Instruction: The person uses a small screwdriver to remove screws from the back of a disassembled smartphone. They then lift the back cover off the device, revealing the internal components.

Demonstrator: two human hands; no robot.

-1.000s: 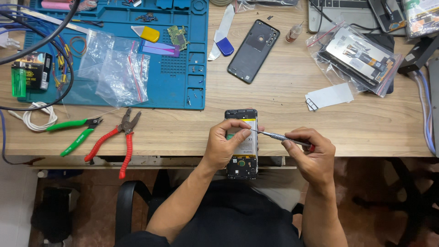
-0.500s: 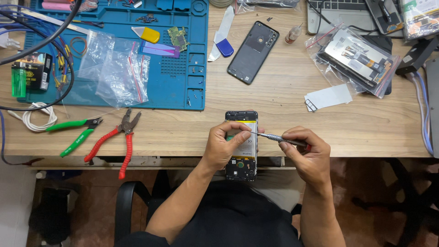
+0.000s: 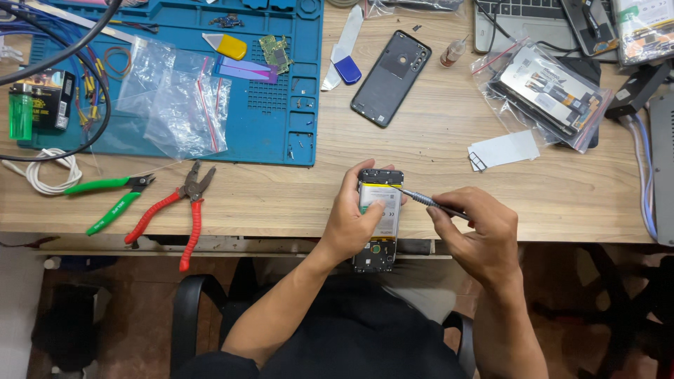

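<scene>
Fingers of the left hand (image 3: 354,221) wrap the opened phone (image 3: 379,210) at the worktop (image 3: 435,175) edge, while the right hand (image 3: 477,231) pinches a screwdriver (image 3: 421,200) onto its top.

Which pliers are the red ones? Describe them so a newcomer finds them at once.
Start at the blue mat on the left half of the wooden desk. Just below its front edge two tools lie side by side. The red pliers are the right-hand pair, red handles overhanging the desk edge; the green cutters to their left have green handles.
</scene>
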